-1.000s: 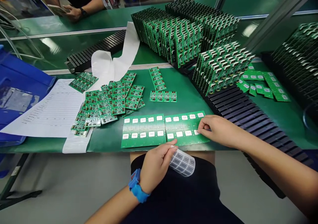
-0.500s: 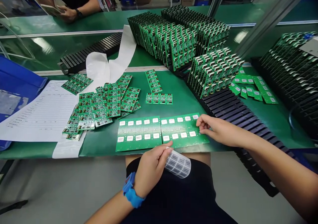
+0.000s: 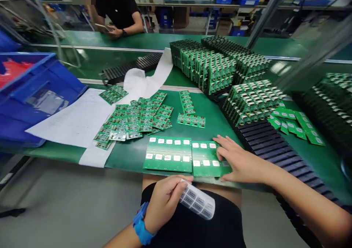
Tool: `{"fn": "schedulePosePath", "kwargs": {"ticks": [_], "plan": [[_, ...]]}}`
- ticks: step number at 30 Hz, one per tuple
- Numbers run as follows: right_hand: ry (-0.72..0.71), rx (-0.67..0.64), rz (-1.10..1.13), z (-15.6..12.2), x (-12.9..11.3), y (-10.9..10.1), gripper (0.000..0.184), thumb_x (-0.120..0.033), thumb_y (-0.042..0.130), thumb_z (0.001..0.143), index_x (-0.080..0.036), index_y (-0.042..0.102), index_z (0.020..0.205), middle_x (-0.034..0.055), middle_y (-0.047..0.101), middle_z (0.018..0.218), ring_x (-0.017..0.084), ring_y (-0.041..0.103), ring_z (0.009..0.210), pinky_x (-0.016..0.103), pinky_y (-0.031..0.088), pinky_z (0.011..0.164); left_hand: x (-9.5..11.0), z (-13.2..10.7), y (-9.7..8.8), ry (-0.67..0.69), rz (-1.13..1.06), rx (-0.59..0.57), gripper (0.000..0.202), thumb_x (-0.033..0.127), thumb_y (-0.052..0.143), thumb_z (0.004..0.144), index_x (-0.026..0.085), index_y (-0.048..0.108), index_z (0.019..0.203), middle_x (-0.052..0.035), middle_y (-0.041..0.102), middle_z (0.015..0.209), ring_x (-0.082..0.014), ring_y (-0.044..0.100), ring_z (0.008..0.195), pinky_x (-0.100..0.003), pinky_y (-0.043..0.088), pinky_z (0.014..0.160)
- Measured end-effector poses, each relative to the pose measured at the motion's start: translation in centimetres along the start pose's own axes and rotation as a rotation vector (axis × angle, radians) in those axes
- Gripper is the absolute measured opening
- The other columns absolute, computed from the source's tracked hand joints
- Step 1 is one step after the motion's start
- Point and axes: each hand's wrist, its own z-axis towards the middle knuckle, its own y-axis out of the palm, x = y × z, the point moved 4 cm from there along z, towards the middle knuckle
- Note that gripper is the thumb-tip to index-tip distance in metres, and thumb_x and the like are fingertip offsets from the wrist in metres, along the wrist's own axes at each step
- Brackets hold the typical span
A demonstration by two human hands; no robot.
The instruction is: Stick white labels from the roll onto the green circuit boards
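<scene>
Seemingly for easy reading, my left hand gripped the label sheet face-up | my right hand splayed over the right board, perhaps steadying it | left board lay beyond my left hand on the counter.

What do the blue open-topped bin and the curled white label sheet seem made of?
The blue open-topped bin: probably plastic, slightly glossy, judging by its smooth, evenly coloured surface. The curled white label sheet: thin paper or film, satin-looking, since it curves smoothly.
</scene>
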Motion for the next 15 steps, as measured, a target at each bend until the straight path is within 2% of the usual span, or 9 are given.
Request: {"fn": "schedulePosePath", "kwargs": {"ticks": [2, 4, 7, 9, 12, 15], "plan": [[0.002, -0.009, 0.002, 0.4, -0.3, -0.5, 0.04, -0.045, 0.069, 0.06, -0.021, 0.045, 0.081, 0.0152, 0.04, 0.132, 0.031, 0.02, 0.134, 0.048, 0.025, 0.106, -1.0, -1.3, -1.3, -0.036, -0.022, 0.061, 0.026, 0.024, 0.043, 0.09, 0.02, 0.069, 0.093, -0.0038, 0.072, 0.096, -0.0161, 0.065, 0.088, -0.022, 0.05, 0.077], [0.012, 0.018, 0.013, 1.3, -1.1, -1.4, 0.04, -0.046, 0.067, 0.062, -0.022, 0.048, 0.087, 0.0149, 0.042, 0.129, 0.03, 0.024, 0.132, 0.048, 0.031, 0.102, -2.1, -2.4, -2.2, -0.099, -0.049, 0.097, 0.027, 0.025, 0.043, 0.09, 0.019, 0.069, 0.091, -0.0043, 0.071, 0.095, -0.0163, 0.065, 0.086, -0.023, 0.05, 0.076], [-0.01, 0.075, 0.035, 4.5, -3.8, -2.0, 0.061, -0.053, 0.065, 0.062, -0.019, 0.049, 0.109, 0.0187, 0.039, 0.132, 0.032, 0.027, 0.13, 0.048, 0.033, 0.1, -3.5, -3.5, -2.6, -0.177, -0.086, 0.108, 0.029, 0.026, 0.041, 0.09, 0.019, 0.069, 0.088, -0.0051, 0.069, 0.103, -0.0171, 0.064, 0.092, -0.026, 0.05, 0.081], [-0.05, 0.095, 0.041, 7.4, -6.3, -1.5, 0.079, -0.055, 0.066, 0.061, -0.017, 0.042, 0.125, 0.0209, 0.037, 0.133, 0.034, 0.029, 0.128, 0.049, 0.03, 0.101, -3.8, -3.7, -2.6, -0.192, -0.086, 0.126, 0.029, 0.026, 0.041, 0.09, 0.019, 0.068, 0.085, -0.0053, 0.066, 0.11, -0.018, 0.061, 0.099, -0.028, 0.048, 0.087], [-0.084, 0.04, 0.055, 11.1, -9.2, -0.1, 0.093, -0.055, 0.069, 0.056, -0.016, 0.035, 0.134, 0.0215, 0.036, 0.133, 0.036, 0.034, 0.123, 0.049, 0.031, 0.099, -3.8, -3.6, -2.7, -0.175, -0.083, 0.174, 0.027, 0.025, 0.042, 0.09, 0.019, 0.068, 0.085, -0.0065, 0.064, 0.113, -0.0186, 0.059, 0.104, -0.03, 0.046, 0.091], [-0.073, -0.022, 0.065, 12.9, -10.0, 0.4, 0.099, -0.056, 0.071, 0.052, -0.015, 0.036, 0.134, 0.0212, 0.04, 0.128, 0.037, 0.037, 0.118, 0.05, 0.033, 0.095, -3.6, -3.2, -2.8, -0.157, -0.095, 0.215, 0.027, 0.024, 0.043, 0.09, 0.018, 0.068, 0.083, -0.0076, 0.065, 0.11, -0.0181, 0.06, 0.101, -0.029, 0.047, 0.089]]}}
